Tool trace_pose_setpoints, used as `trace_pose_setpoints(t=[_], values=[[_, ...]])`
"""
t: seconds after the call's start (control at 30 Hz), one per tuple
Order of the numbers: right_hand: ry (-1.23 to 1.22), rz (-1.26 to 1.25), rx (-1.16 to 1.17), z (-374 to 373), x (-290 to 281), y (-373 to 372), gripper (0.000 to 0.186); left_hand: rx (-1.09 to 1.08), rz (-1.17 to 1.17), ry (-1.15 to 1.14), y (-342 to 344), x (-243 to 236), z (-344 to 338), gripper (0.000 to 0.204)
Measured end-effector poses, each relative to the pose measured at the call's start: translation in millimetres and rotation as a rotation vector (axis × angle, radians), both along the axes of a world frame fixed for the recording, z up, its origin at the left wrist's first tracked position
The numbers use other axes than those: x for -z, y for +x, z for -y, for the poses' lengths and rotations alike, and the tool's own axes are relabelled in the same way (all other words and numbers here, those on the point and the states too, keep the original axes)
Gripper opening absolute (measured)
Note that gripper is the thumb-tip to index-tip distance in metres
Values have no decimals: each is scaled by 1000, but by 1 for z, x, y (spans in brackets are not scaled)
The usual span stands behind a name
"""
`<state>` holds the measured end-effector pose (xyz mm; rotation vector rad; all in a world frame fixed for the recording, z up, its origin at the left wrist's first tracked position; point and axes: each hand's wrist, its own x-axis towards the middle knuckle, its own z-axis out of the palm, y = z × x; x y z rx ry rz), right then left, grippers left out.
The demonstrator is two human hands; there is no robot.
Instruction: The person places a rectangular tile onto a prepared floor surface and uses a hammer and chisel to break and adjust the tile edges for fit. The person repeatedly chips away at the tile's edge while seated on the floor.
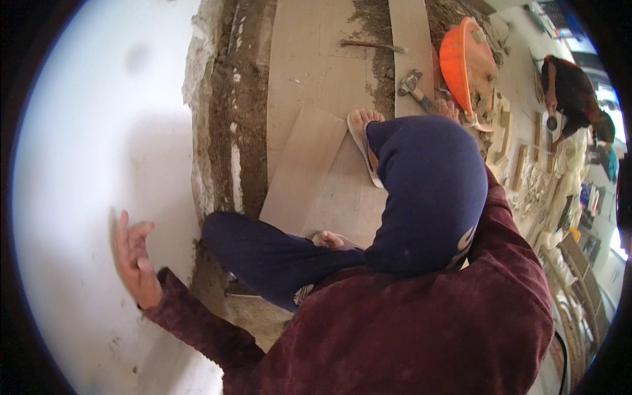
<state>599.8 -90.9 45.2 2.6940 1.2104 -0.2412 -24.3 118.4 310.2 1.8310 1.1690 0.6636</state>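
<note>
**Around the tiled floor**

Pale beige floor tiles (309, 72) fill the upper centre of the frame, with one loose tile (304, 168) lying tilted across them. A strip of brown mortar (238, 99) runs down the tiles' left edge, and more mortar shows between the tiles at the top. A trowel (374, 45) lies near the top centre. A hammer (416, 90) rests just right of it, beside an orange bucket (461, 59) in the upper right. Small tile offcuts (520, 168) are scattered along the right side. At the far upper right another person (573, 99) in dark clothing bends over the floor.
</note>
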Motion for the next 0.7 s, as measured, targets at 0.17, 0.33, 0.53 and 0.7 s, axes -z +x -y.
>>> trace_pose_setpoints(t=[0.17,0.33,0.53,0.7], values=[[-8,-194,-238,-54,7,-85,33,56,62,15,-6,4,0,76],[-98,-253,-276,-94,41,-131,34,19,102,-153,6,56,6,63],[-103,-250,-334,-101,80,-150,36,-262,-65,-366,15,264,57,35],[-53,-226,-300,-48,84,-134,38,-172,-420,-326,78,296,79,35]])
